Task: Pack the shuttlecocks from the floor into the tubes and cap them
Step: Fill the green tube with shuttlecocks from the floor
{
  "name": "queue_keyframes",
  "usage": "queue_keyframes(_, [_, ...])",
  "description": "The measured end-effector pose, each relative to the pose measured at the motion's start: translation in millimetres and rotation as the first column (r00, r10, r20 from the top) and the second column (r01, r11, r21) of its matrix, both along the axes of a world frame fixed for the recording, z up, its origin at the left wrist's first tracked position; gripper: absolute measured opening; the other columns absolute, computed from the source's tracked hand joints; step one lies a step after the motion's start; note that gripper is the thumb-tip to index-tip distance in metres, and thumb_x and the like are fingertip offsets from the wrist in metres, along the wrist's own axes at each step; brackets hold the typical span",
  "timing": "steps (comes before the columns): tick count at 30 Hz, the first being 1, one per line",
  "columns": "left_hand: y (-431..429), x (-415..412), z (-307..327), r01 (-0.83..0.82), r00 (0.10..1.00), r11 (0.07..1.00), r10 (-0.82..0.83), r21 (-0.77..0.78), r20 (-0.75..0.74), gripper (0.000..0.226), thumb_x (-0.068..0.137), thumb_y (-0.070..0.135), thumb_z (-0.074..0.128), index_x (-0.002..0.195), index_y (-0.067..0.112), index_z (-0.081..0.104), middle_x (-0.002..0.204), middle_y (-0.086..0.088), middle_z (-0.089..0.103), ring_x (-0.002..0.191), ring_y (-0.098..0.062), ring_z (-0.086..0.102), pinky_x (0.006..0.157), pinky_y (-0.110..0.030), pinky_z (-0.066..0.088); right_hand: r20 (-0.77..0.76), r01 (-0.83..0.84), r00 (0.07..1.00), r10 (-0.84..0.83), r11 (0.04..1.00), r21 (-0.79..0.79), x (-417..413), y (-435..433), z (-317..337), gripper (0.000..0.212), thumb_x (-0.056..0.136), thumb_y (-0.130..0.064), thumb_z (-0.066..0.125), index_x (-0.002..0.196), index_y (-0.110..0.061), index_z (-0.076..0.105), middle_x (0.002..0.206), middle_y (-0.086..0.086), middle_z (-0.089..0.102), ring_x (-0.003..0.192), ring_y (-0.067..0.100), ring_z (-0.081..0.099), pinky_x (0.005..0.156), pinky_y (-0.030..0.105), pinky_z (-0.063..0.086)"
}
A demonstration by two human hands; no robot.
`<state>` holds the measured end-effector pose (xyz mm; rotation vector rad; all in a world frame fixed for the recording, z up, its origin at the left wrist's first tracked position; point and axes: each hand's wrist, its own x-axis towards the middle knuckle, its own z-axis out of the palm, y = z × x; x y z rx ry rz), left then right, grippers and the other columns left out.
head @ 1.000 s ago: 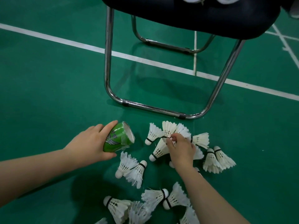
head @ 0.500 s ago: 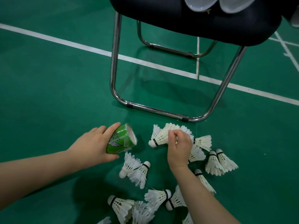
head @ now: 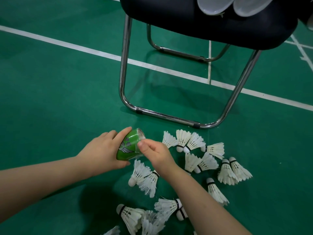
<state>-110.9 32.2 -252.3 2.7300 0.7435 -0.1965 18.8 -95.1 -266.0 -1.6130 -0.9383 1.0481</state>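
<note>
My left hand [head: 103, 151] grips a short green shuttlecock tube [head: 129, 146], tilted with its open mouth facing up and to the right. My right hand [head: 154, 152] is pressed against the tube's mouth with thumb and fingers curled together. Whatever it may hold is hidden by the fingers. Several white feather shuttlecocks lie on the green floor: a cluster [head: 183, 141] right of the tube, a crossed pair [head: 144, 177] below it, a pair [head: 232, 170] at far right, and more [head: 133, 216] at the bottom.
A chrome-legged chair [head: 169, 116] with a black seat [head: 194, 19] stands just beyond the shuttlecocks. Two translucent round caps [head: 215, 4] lie on the seat. White court lines [head: 84, 48] cross the green floor.
My right hand lifted a shuttlecock from the cluster and moved left to the tube's mouth. That shuttlecock is no longer visible. My left hand keeps hold of the tube.
</note>
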Motion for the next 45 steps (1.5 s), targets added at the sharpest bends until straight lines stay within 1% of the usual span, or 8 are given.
queue_keyframes(4, [-3,3,4,0.1,0.991,0.992,-0.106,0.071,0.079,0.103,0.058,0.076,0.033,0.148,0.027,0.018,0.101,-0.002,0.056,0.093,-0.024,0.056,0.08,-0.036,0.049,-0.031,-0.172,0.985,0.17,0.98,-0.101,7,0,11,0.036,0.07,-0.041,0.073,0.102,-0.024,0.07,0.105,-0.011,0.061,0.102,0.014,0.06,0.095,0.033,0.048])
queue_keyframes(7, [-1,8,3,0.156,0.977,0.978,-0.173,0.137,0.122,0.098,0.056,0.075,0.039,0.14,0.026,0.022,0.088,-0.004,0.059,0.076,-0.025,0.059,0.063,-0.037,0.053,-0.016,-0.222,0.975,0.222,0.97,-0.103,11,-2,12,0.038,0.064,-0.031,0.083,0.093,-0.041,0.061,0.112,-0.004,0.062,0.104,0.013,0.06,0.096,0.032,0.048])
queue_keyframes(12, [-10,21,6,0.097,0.99,0.995,-0.098,0.021,0.103,0.101,0.068,0.069,0.054,0.148,0.029,0.009,0.111,-0.001,0.052,0.103,-0.022,0.053,0.089,-0.035,0.046,0.179,0.136,0.97,-0.164,0.978,0.16,14,-4,7,0.029,0.072,-0.053,0.056,0.077,-0.025,0.063,0.076,-0.004,0.062,0.075,0.017,0.059,0.07,0.037,0.052])
queue_keyframes(16, [-5,16,3,0.064,0.997,0.997,-0.065,0.032,0.042,0.105,0.066,0.074,0.051,0.149,0.03,0.004,0.115,0.002,0.05,0.107,-0.019,0.049,0.093,-0.031,0.043,0.286,0.424,0.838,-0.465,0.884,0.197,55,-11,-5,0.023,0.08,-0.052,0.043,0.076,-0.035,0.057,0.077,-0.015,0.06,0.08,0.01,0.058,0.077,0.033,0.05])
queue_keyframes(25, [7,4,-15,0.091,0.995,0.989,-0.096,0.12,0.04,0.1,0.056,0.075,0.041,0.141,0.027,0.019,0.089,-0.001,0.06,0.078,-0.023,0.061,0.068,-0.034,0.054,0.742,0.343,0.645,0.184,0.798,-0.496,134,-22,-61,0.077,0.083,-0.056,0.055,0.145,-0.024,0.023,0.149,-0.002,0.034,0.142,0.018,0.017,0.114,0.048,0.009])
queue_keyframes(35, [7,7,-14,0.068,0.998,0.995,-0.068,0.072,0.0,0.107,0.063,0.074,0.055,0.148,0.03,0.007,0.109,-0.002,0.056,0.1,-0.024,0.055,0.087,-0.035,0.048,0.751,0.381,0.651,0.107,0.811,-0.445,138,-34,-66,0.03,0.089,-0.039,0.057,0.112,-0.021,0.059,0.101,-0.002,0.063,0.097,0.017,0.054,0.11,0.04,0.023])
queue_keyframes(39, [4,8,1,0.031,0.999,0.997,-0.03,0.067,-0.013,0.107,0.071,0.068,0.059,0.148,0.031,-0.005,0.118,0.002,0.047,0.111,-0.017,0.046,0.095,-0.028,0.04,0.655,0.261,0.748,0.109,0.859,-0.441,144,-33,-19,0.019,0.089,-0.035,0.057,0.1,-0.02,0.057,0.09,-0.005,0.058,0.08,0.013,0.053,0.074,0.029,0.041])
queue_keyframes(45, [5,9,26,0.007,0.999,0.999,-0.01,0.052,0.045,0.107,0.07,0.067,0.062,0.149,0.03,0.0,0.12,0.0,0.049,0.112,-0.02,0.048,0.093,-0.03,0.042,0.769,0.063,0.591,0.243,0.937,-0.344,139,-30,84,0.017,0.09,-0.034,0.057,0.095,-0.017,0.057,0.091,-0.002,0.062,0.085,0.018,0.058,0.075,0.034,0.047])
